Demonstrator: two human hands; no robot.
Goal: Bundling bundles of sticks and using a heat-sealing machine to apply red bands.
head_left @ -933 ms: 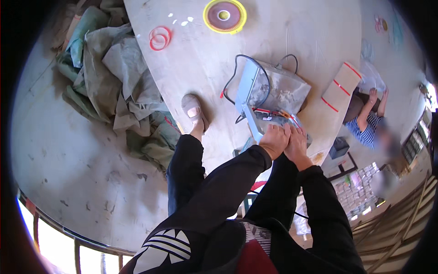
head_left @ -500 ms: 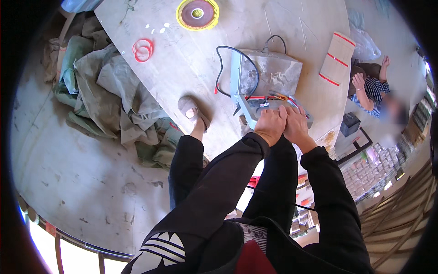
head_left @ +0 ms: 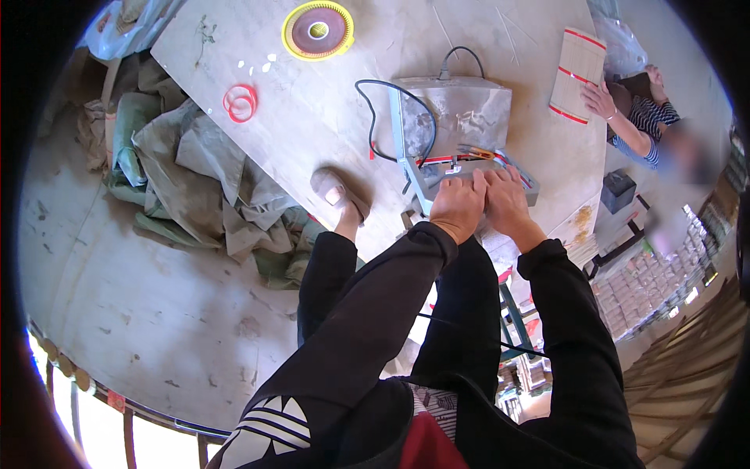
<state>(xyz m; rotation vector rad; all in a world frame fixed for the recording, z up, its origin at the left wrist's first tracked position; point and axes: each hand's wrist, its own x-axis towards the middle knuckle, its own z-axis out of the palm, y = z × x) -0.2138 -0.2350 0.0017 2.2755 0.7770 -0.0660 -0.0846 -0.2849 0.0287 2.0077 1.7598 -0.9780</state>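
Observation:
A worn grey metal machine (head_left: 459,117), boxy with a pale blue-grey side plate and a low front ledge, stands on the table. Side by side at its front, my left hand (head_left: 459,205) and my right hand (head_left: 508,205) have their fingers bent and pressed together. Their fingertips are down at the ledge, and whatever is pinched there is hidden. Just beyond my right fingers, tools with orange and red handles (head_left: 484,154) rest on the machine. A black power cord (head_left: 367,117) loops from it along its left side.
A yellow basket (head_left: 349,41) holding a brown roll and some red rings (head_left: 240,103) lie farther left. At far right a person's hand (head_left: 600,100) touches a flat bundle of pale strips with red bands (head_left: 576,76). Crumpled sacks (head_left: 187,172) line the left edge.
My view has shifted slightly. Both hands stay close together at the machine's front. The other person's hand has reached over to the banded bundle.

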